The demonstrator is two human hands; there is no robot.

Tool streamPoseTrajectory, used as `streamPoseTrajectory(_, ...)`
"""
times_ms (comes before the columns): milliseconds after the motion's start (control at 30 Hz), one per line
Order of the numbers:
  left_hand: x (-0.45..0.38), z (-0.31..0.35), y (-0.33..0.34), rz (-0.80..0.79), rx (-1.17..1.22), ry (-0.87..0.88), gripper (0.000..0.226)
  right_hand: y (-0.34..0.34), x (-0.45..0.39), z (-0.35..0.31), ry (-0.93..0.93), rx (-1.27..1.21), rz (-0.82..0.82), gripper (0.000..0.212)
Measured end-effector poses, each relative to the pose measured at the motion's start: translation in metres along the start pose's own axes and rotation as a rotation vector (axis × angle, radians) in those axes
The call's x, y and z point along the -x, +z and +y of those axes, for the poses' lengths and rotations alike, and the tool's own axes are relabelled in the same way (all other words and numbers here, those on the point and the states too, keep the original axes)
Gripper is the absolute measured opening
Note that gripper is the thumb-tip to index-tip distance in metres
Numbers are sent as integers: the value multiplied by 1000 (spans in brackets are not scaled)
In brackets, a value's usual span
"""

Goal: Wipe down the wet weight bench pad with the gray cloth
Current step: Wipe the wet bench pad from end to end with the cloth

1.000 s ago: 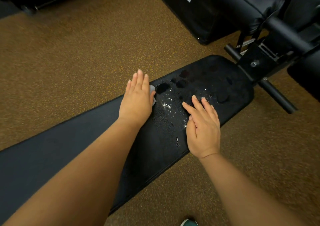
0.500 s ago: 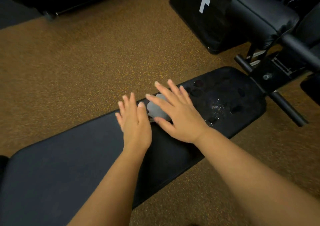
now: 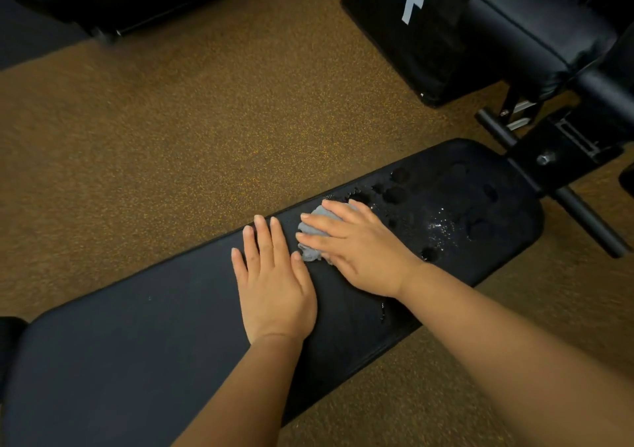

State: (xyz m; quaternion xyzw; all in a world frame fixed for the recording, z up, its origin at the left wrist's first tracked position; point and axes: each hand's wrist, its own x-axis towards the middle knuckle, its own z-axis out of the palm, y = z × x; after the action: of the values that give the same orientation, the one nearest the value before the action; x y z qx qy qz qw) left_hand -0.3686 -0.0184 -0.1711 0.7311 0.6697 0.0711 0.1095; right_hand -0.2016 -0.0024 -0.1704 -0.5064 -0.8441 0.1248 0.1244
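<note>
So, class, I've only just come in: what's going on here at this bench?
A person is wiping a wet weight bench pad. The right hand lies flat on a bunched gray cloth, pressing it onto the pad. The left hand rests flat on the pad beside it, holding nothing. Water drops and dark puddles still show towards the pad's far end, so the wiping is not finished.

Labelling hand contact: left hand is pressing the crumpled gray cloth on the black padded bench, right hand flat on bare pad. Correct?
Hands are swapped. In the head view, the right hand presses the crumpled gray cloth on the black padded bench; the left hand lies flat on bare pad beside it.
</note>
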Motion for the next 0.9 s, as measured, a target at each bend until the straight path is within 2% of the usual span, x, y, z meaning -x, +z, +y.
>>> streamPoseTrajectory(133, -1, 1, -1, -29, -11, 66, 59, 2, -4, 11, 47, -60, 122, 40)
streamPoseTrajectory(333, -2, 0, -2, -38, -20, 70, 59, -7, -9, 43, 317, -109, 292, 37)
streamPoseTrajectory(467, -2, 1, 0, -31, -27, 65, 58, -16, -9, 65, 398, -72, 369, 34)
streamPoseTrajectory(600, -1, 1, 1, -28, -24, 59, 58, -20, -12, 45, 438, -95, 502, 36)
streamPoseTrajectory(667, -2, 1, 1, -23, -22, 55, 59, -11, -10, 14, 302, -126, 490, 38)
streamPoseTrajectory(733, -2, 0, 1, -19, -18, 58, 59, 4, -2, -12, 198, -122, 381, 36)
streamPoseTrajectory(900, -2, 0, 1, -17, -12, 63, 60, 6, 20, -6, 161, -27, 211, 41)
